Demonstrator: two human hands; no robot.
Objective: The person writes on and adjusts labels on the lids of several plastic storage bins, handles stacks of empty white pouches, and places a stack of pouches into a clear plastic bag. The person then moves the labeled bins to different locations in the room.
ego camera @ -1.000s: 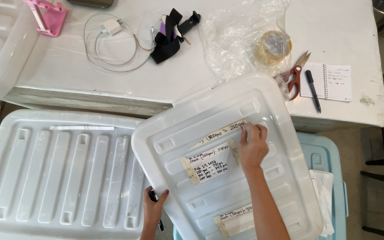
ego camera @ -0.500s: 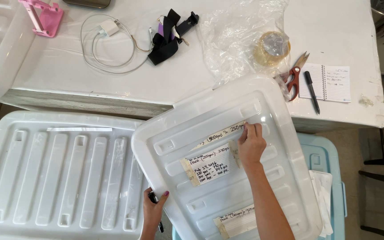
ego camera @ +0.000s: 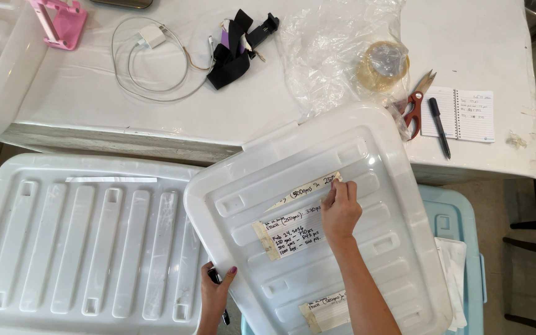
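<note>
White table (ego camera: pixel 280 118) up top, floor bins below. Right hand (ego camera: pixel 340 211) pinching a paper strip (ego camera: pixel 302 192) on the tilted lid (ego camera: pixel 317 229). Left hand (ego camera: pixel 214 294) gripping the lid edge and a pen (ego camera: pixel 216 280). Could tear the strip, pulling too hard. Could slip, that lid, resting crooked.

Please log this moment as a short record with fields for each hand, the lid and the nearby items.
right hand: fingertips on the end of a paper label strip
left hand: grips the lid's near edge, holding a black pen
lid: white, ribbed, tilted over a light blue bin
labels: handwritten paper label mid-lid
table: scissors, tape roll, notebook
</note>
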